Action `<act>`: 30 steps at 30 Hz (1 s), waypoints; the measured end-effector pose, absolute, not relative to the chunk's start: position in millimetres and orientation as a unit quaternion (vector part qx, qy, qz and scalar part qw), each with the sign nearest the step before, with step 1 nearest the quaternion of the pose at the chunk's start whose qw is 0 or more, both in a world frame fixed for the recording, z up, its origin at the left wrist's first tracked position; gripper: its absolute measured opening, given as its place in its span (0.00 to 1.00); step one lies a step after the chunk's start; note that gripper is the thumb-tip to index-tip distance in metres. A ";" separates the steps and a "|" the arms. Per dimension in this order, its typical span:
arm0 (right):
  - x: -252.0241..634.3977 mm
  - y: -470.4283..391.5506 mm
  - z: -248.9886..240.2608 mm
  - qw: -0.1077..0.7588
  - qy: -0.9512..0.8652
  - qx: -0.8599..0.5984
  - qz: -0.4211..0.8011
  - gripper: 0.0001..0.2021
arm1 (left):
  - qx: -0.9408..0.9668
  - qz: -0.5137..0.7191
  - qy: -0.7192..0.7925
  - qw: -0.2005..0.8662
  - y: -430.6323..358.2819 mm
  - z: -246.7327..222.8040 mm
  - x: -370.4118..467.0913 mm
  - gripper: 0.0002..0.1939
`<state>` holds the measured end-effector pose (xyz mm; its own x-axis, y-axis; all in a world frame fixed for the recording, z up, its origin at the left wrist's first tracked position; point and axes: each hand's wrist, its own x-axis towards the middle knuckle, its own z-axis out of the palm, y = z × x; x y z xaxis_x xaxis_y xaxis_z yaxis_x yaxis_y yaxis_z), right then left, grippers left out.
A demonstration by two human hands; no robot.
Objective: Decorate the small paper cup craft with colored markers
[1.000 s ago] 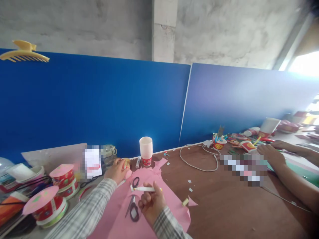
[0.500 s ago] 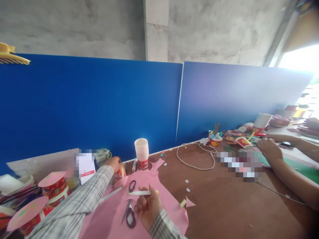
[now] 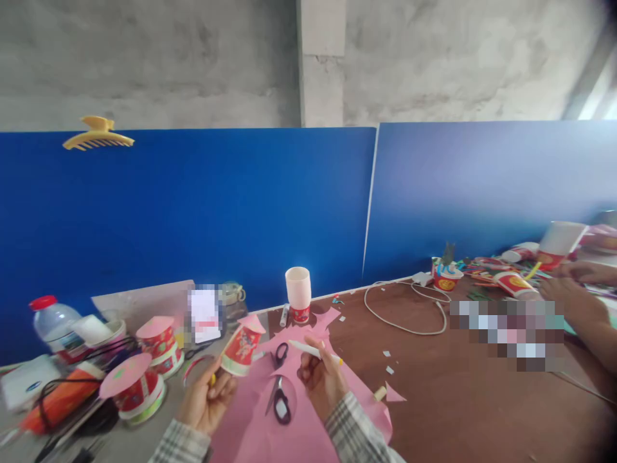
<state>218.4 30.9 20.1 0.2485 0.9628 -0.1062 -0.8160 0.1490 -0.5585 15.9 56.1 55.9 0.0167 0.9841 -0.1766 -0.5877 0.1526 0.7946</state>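
Observation:
My left hand (image 3: 208,397) grips a red patterned paper cup (image 3: 240,350), tilted, with a pink paper piece on its top. A small yellow thing shows between its fingers. My right hand (image 3: 324,379) holds a white marker (image 3: 308,349) with a yellow end, pointing left toward the cup. Beneath both hands lies pink paper (image 3: 250,421) with cut edges. Dark-handled scissors (image 3: 281,406) rest on that paper between my hands. Behind them stands a tall white and red cup (image 3: 299,296), with a small white tube (image 3: 284,315) beside it.
Two red cups with pink tops (image 3: 157,344) stand at left, near a bottle (image 3: 55,325) and dark cords. A white cable (image 3: 405,328) loops on the brown table (image 3: 424,399). At right, another person's hands (image 3: 573,296) are near cups and coloured sticks. A blue partition (image 3: 193,206) stands behind.
My left hand has come back from the items at left, lifting the red cup beside the marker. My right hand still holds the marker. The view has turned left.

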 end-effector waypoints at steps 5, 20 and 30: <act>204.6 25.0 22.0 0.732 -0.152 -0.279 0.603 0.24 | 0.179 0.601 0.304 0.717 22.9 51.8 24.2 0.12; 154.3 18.5 23.5 0.728 -0.254 -0.285 0.569 0.24 | 0.169 0.526 0.244 0.797 -1.4 49.6 39.3 0.06; 155.8 20.5 24.5 0.716 -0.259 -0.329 0.559 0.23 | 0.219 0.471 0.328 0.789 -6.4 47.2 43.1 0.20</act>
